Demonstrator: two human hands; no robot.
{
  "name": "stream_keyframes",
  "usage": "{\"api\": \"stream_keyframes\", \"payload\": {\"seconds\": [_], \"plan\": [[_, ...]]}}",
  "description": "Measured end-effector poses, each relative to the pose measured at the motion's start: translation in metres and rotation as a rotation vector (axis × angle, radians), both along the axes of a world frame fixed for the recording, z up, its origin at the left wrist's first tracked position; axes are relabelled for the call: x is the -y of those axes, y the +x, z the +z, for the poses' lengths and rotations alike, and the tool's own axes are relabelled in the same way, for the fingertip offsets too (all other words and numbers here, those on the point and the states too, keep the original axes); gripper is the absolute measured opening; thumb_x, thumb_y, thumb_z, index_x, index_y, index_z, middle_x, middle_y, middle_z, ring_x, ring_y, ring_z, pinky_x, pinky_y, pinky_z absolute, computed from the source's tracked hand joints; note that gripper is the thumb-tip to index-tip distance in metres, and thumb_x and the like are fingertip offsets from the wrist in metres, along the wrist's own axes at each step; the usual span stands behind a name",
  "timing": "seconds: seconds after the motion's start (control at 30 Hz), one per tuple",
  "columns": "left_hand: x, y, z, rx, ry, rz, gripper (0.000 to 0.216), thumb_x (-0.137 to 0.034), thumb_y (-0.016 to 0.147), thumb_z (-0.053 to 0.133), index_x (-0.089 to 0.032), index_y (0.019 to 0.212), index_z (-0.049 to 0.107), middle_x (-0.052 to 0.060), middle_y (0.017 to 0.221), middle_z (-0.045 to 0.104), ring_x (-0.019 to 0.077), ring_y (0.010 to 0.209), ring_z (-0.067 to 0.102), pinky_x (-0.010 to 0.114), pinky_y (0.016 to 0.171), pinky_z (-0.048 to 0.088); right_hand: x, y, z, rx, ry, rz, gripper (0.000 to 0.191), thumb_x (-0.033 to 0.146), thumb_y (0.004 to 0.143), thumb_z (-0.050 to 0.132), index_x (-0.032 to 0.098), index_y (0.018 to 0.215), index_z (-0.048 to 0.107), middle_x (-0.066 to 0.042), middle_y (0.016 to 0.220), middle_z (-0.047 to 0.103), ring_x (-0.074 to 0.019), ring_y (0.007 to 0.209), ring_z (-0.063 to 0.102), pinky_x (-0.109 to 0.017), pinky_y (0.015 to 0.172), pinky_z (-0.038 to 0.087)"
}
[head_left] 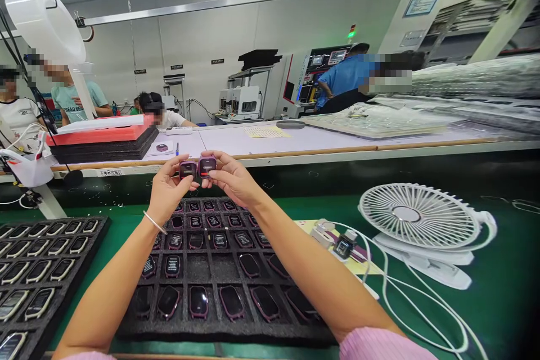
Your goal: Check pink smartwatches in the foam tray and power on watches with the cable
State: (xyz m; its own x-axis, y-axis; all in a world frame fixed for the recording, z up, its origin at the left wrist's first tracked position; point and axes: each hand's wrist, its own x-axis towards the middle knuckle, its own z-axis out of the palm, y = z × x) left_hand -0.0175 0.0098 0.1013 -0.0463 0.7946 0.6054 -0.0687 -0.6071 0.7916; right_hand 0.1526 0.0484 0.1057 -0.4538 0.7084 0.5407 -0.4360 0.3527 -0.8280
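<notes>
My left hand (166, 191) pinches a small purple watch body (188, 169) and my right hand (230, 177) pinches a second one (207, 166). The two pieces are held side by side, touching, above the far edge of a black foam tray (219, 329). The tray's pockets hold several more purple watch bodies, some showing lit screens. A thin bracelet circles my left wrist.
A second black tray (90, 236) with several white watch bodies lies at the left. A white desk fan (417, 219) with cables sits on the green mat at the right, beside a small charger dock (343, 244). Other people work beyond the far bench (320, 140).
</notes>
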Motion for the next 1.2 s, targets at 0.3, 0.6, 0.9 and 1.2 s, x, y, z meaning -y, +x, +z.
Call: {"api": "stream_keyframes", "payload": {"seconds": [0.3,0.6,0.9,1.2], "plan": [[0.000,0.001,0.000,0.009,-0.014,-0.022,0.040,-0.028,0.076,0.072,-0.018,0.114,0.063,0.002,0.095,0.070,0.0119,0.060,0.071,0.026,0.061,0.061,-0.003,-0.001,-0.002,0.013,0.021,-0.053,0.036,0.033,0.079,0.072,0.024,0.111,0.058,0.000,0.093,0.064,-0.0094,0.060,0.062,-0.026,0.059,0.049],[0.001,-0.001,-0.002,0.022,-0.044,-0.039,0.039,-0.025,0.075,0.070,-0.019,0.113,0.063,0.003,0.097,0.070,0.0117,0.061,0.070,0.027,0.062,0.061,-0.002,-0.002,-0.004,0.010,0.001,-0.032,0.039,0.025,0.073,0.073,0.024,0.110,0.059,0.001,0.090,0.063,-0.0110,0.062,0.061,-0.029,0.063,0.052],[-0.002,0.000,-0.006,0.060,-0.070,-0.034,0.040,-0.030,0.074,0.073,-0.017,0.111,0.063,0.003,0.094,0.069,0.0116,0.058,0.070,0.026,0.060,0.061,-0.007,-0.007,-0.010,-0.016,-0.051,-0.046,0.035,0.028,0.076,0.072,0.023,0.108,0.060,0.001,0.089,0.063,-0.0097,0.060,0.060,-0.027,0.059,0.050],[-0.004,-0.002,-0.009,0.083,-0.111,-0.070,0.046,-0.021,0.071,0.067,-0.018,0.116,0.061,0.002,0.096,0.068,0.0116,0.061,0.070,0.027,0.063,0.060,-0.009,-0.006,-0.013,-0.019,-0.093,-0.025,0.041,0.017,0.069,0.067,0.023,0.109,0.059,0.002,0.085,0.065,-0.0106,0.060,0.061,-0.027,0.060,0.049]]}}
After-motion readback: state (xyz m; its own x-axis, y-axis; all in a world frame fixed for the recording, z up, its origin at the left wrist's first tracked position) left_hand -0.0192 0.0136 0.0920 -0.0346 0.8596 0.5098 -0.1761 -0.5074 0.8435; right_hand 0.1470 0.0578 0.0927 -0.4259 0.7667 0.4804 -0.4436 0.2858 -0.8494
